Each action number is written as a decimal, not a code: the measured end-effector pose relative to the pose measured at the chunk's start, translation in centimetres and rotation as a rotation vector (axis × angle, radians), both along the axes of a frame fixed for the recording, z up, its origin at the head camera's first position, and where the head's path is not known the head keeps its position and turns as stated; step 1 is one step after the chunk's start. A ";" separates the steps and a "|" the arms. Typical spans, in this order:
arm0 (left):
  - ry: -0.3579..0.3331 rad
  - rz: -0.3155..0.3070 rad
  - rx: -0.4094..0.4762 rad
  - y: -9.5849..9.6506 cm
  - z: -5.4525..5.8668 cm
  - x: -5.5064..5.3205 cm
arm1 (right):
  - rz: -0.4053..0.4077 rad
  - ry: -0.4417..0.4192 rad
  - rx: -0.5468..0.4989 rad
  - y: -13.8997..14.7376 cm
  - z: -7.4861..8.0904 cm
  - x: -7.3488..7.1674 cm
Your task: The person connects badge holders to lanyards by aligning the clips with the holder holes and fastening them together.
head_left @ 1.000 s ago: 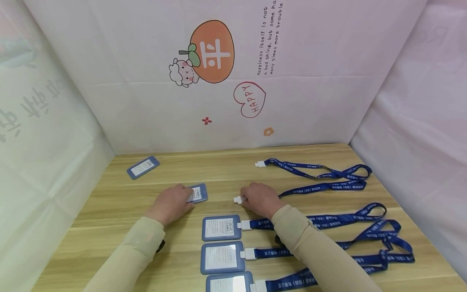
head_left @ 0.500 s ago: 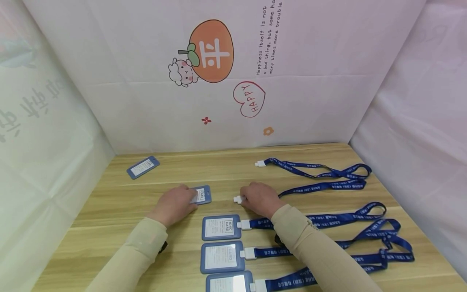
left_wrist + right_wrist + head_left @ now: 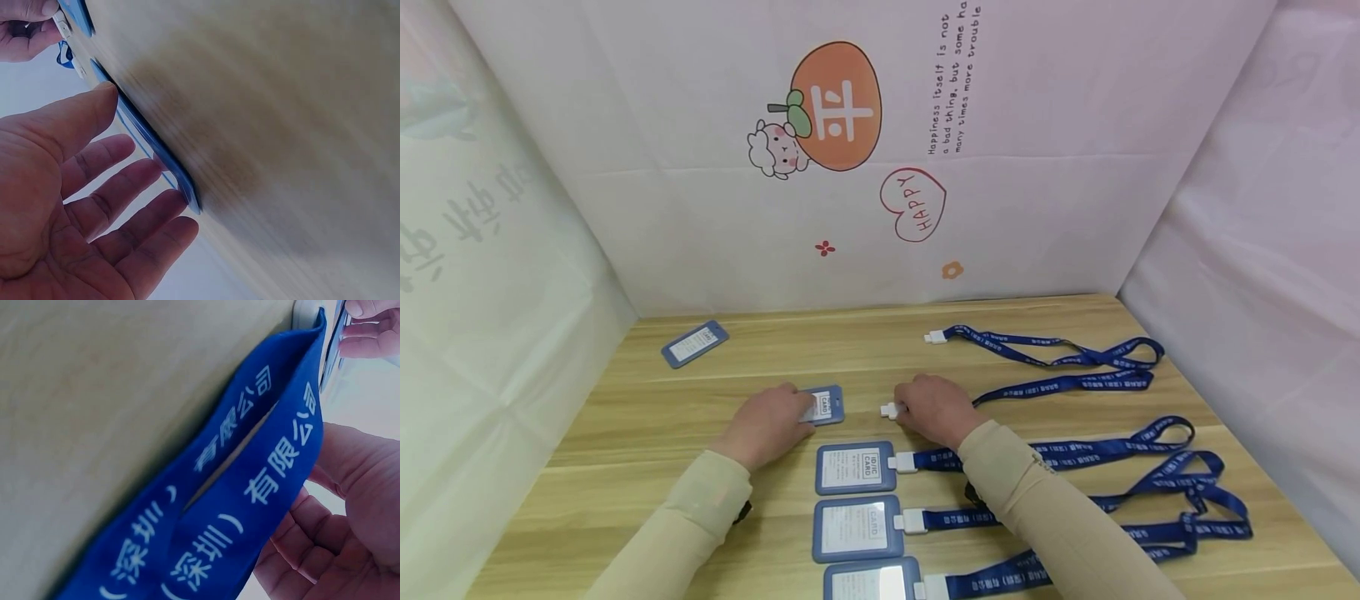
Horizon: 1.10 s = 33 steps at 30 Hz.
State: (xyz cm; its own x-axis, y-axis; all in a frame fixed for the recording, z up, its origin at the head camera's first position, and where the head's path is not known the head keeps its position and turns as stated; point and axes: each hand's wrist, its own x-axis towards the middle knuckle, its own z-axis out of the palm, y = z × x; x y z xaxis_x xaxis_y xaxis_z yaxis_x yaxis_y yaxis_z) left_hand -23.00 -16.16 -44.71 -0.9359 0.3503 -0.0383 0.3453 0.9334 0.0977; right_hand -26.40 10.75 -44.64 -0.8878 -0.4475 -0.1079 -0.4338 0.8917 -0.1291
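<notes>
In the head view my left hand (image 3: 767, 425) holds a blue-framed badge holder (image 3: 830, 405) low at the table, its slotted end pointing right. The left wrist view shows the thumb at one long edge of that badge holder (image 3: 153, 139) and fingertips along its far side. My right hand (image 3: 937, 410) pinches a blue lanyard just behind its white plastic clip (image 3: 889, 411), which points left toward the badge holder across a short gap. From the right wrist, the lanyard's printed strap (image 3: 250, 481) fills the middle and covers part of the thumb and fingers.
Nearer me lie three badge holders, the topmost one (image 3: 855, 468) included, each joined to a lanyard trailing right under my sleeve. Another badge holder (image 3: 695, 344) lies loose at the back left. A loose lanyard (image 3: 1045, 343) lies at the back right. White printed cloth (image 3: 700, 233) walls the table.
My left hand has slid the badge holder to the right and slightly nearer me, narrowing the gap to the white clip. My right hand and the lanyard have stayed in place.
</notes>
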 end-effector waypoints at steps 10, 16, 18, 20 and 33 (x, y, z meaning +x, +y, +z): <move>0.016 -0.019 0.006 0.5 0.1 0.3 | -0.002 -0.011 0.003 0.0 0.0 0.0; 0.016 -0.008 0.011 0.7 -0.1 0.4 | -0.002 -0.011 0.007 0.0 0.0 0.0; 0.019 -0.007 0.012 0.8 -0.2 0.4 | -0.001 -0.009 0.008 -0.1 0.0 0.0; 0.021 -0.009 0.008 0.8 -0.3 0.5 | 0.004 -0.001 0.010 -0.1 0.0 0.0; 0.040 -0.030 0.008 1.3 -0.3 0.4 | 0.017 0.025 0.004 0.0 -0.1 0.0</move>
